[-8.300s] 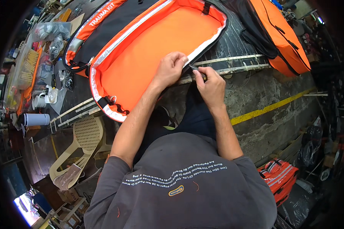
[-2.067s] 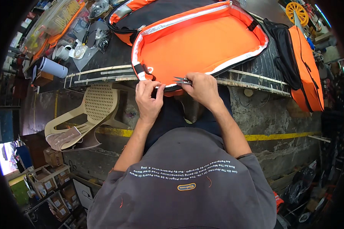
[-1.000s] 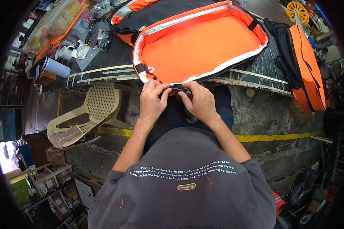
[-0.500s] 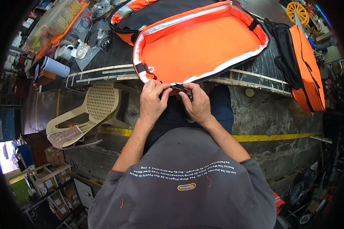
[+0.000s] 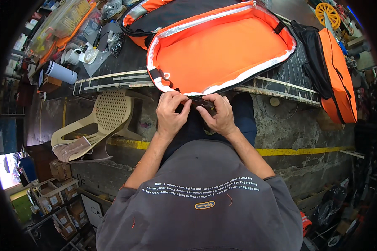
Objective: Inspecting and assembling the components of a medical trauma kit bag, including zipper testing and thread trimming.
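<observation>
A large open orange bag panel (image 5: 222, 50) with a grey reflective rim lies on the dark workbench (image 5: 130, 62). My left hand (image 5: 171, 112) and my right hand (image 5: 219, 113) meet at the panel's near edge, just off the bench. Both pinch a small dark piece (image 5: 200, 102) hanging from that edge. What the piece is stays hidden between my fingers. A black strap loop (image 5: 156, 75) sits on the panel's left corner.
A cream plastic chair (image 5: 100, 121) stands left of me under the bench. A white cylinder (image 5: 60, 72), cups and plastic bags crowd the bench's left end. Another orange and black bag (image 5: 337, 75) leans at the right. A yellow line (image 5: 305, 150) runs across the floor.
Both hands have stayed at the panel's near edge, drawing closer together around the small dark piece. Since 8 s ago the view shifted and the panel now lies straight ahead.
</observation>
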Demonstrator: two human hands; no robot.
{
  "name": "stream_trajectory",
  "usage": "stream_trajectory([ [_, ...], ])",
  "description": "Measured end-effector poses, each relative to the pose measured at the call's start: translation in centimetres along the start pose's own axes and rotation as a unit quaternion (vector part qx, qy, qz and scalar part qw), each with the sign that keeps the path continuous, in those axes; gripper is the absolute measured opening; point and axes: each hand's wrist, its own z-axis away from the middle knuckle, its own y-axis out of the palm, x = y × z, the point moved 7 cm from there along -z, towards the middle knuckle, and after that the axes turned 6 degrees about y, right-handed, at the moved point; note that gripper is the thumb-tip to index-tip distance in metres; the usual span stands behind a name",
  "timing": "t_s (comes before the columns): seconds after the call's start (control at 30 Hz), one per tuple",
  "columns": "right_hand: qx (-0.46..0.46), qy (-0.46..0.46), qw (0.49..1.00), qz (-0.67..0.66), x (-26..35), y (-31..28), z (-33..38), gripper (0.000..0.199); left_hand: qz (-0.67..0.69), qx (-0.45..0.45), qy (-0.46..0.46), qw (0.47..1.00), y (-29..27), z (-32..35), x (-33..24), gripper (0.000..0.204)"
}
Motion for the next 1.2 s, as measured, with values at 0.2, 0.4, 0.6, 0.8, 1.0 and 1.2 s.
stream_trajectory([
  [0.2, -0.010, -0.014, 0.999, 0.041, -0.5, 0.0, 0.0, 0.034, -0.013, -0.019, 0.009, 1.000, 0.5, 0.4, -0.3, 0.019],
  [0.4, -0.005, -0.018, 0.999, 0.043, -0.5, -0.3, -0.2, 0.035, -0.019, -0.005, 0.012, 1.000, 0.6, 0.3, -0.5, 0.019],
  [0.6, 0.007, -0.024, 0.999, 0.027, -0.1, -0.9, -0.7, 0.032, -0.009, 0.006, -0.002, 1.000, 0.9, -0.1, -0.5, 0.013],
  [0.8, 0.037, -0.016, 0.999, 0.008, -0.3, -1.7, -1.2, 0.023, 0.016, -0.002, -0.024, 1.000, 0.7, 0.5, -0.3, 0.012],
  [1.0, 0.040, -0.048, 0.997, 0.037, 0.5, -1.7, -1.4, 0.023, -0.023, 0.006, -0.001, 1.000, 1.5, 0.7, -0.7, 0.014],
  [1.2, 0.030, -0.066, 0.995, 0.069, 0.9, -1.9, -1.8, 0.022, -0.054, 0.002, 0.036, 0.998, 1.6, 1.0, -0.6, 0.018],
])
